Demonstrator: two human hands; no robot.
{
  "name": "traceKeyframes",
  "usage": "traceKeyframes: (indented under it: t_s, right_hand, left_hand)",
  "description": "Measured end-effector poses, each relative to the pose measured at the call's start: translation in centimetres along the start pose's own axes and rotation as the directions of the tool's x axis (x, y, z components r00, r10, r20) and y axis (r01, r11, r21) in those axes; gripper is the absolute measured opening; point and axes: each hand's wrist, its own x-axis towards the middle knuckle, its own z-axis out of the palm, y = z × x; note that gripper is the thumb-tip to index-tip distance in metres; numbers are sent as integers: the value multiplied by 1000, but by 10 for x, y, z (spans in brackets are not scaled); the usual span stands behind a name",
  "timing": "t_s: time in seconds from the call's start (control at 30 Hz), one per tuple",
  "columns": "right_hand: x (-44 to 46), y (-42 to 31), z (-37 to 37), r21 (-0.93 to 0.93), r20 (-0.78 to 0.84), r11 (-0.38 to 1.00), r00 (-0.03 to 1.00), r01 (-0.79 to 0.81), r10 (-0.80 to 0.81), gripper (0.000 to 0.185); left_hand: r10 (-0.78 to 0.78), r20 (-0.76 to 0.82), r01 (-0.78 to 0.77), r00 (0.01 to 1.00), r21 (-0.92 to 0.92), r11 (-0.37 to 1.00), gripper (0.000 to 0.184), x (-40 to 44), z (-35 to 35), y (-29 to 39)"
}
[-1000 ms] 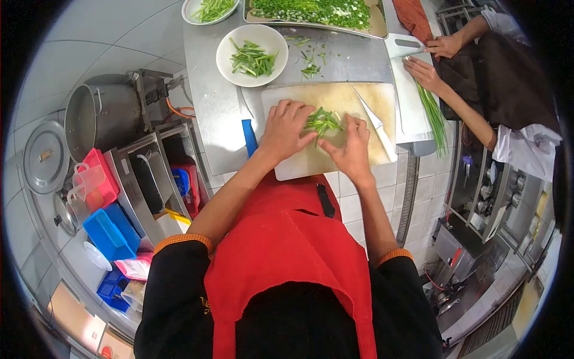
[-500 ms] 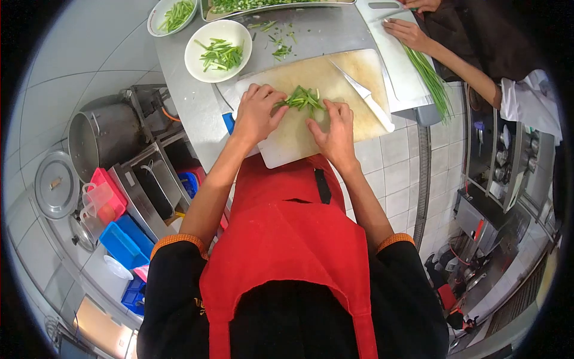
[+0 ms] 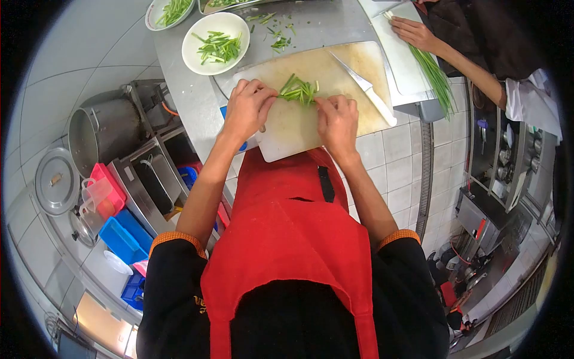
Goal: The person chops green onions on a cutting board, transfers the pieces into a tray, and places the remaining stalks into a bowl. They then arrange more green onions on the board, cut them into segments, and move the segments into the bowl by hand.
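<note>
Several cut greens | slender, bright green, some paler | loosely crisscrossed

Between the left hand and the right hand, a gap is left toward the near edge of the cutting board; its far end is blocked by the cut green stalks. A slim strip is left between the right hand and the slanted knife. Past the left hand, the way is obstructed by the white bowl.
</note>
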Motion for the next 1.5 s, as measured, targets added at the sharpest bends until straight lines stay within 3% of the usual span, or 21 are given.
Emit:
traceKeyframes:
  t_s: [0.27, 0.4, 0.5, 0.57, 0.63, 0.73, 0.9, 1.17, 1.27, 1.33, 1.37, 1.43, 1.47, 1.5]
  right_hand:
    - [23, 18, 5, 108, -66, 986, 990, 129, -122, 22]
    - [30, 14, -2, 148, 4, 983, 994, 108, -110, 22]
    - [37, 5, -8, 149, -38, 982, 993, 118, -114, 24]
    - [45, -2, -8, 181, 19, 963, 978, 202, -208, 24]
    - [51, -10, -5, 145, 61, 965, 972, 218, -229, 24]
    - [51, -8, -3, 115, 138, 967, 961, 226, -241, 24]
    - [43, 7, -4, 159, 132, 961, 959, 228, -250, 24]
    - [38, 13, -11, 201, 48, 973, 991, 114, -126, 23]
    - [36, 10, -15, 244, 40, 967, 995, 74, -86, 24]
    - [34, 10, -17, 250, 31, 966, 997, 60, -70, 24]
    - [33, 11, -18, 258, 24, 965, 998, 48, -55, 24]
    - [32, 13, -19, 268, 23, 963, 999, 31, -38, 24]
    - [31, 14, -20, 279, 23, 960, 999, 17, -25, 24]
    - [31, 15, -20, 281, 24, 960, 999, 17, -25, 24]
  left_hand:
    - [64, 25, -63, 998, -42, 997, 15, -18, -6, -5]
    - [97, 36, -94, 995, -60, 994, 16, -26, 4, 2]
    - [116, -23, -116, 993, -36, 993, 16, -32, 18, 16]
    - [122, -64, -125, 990, -43, 991, 15, -30, 25, 22]
    - [-30, -154, 11, 988, -122, 993, 15, -28, 27, 29]
    - [-142, -225, 127, 964, -79, 989, 16, -20, 31, 25]
    - [-124, -242, 128, 962, 1, 992, 16, -12, 36, 24]
    - [-194, -154, 202, 969, 40, 979, 13, -2, 26, 35]
    - [-208, -129, 212, 970, 24, 977, 12, 0, 27, 33]
    - [-319, -104, 302, 942, -155, 941, 11, -1, 28, 28]
    - [-317, -102, 300, 943, -154, 942, 11, -1, 24, 30]
    - [-591, 168, 585, 789, -498, 640, 10, -2, 13, 32]
    - [-591, 169, 586, 789, -497, 640, 10, 0, 6, 32]
    - [-620, 281, 631, 733, -622, 464, 13, 2, -1, 32]
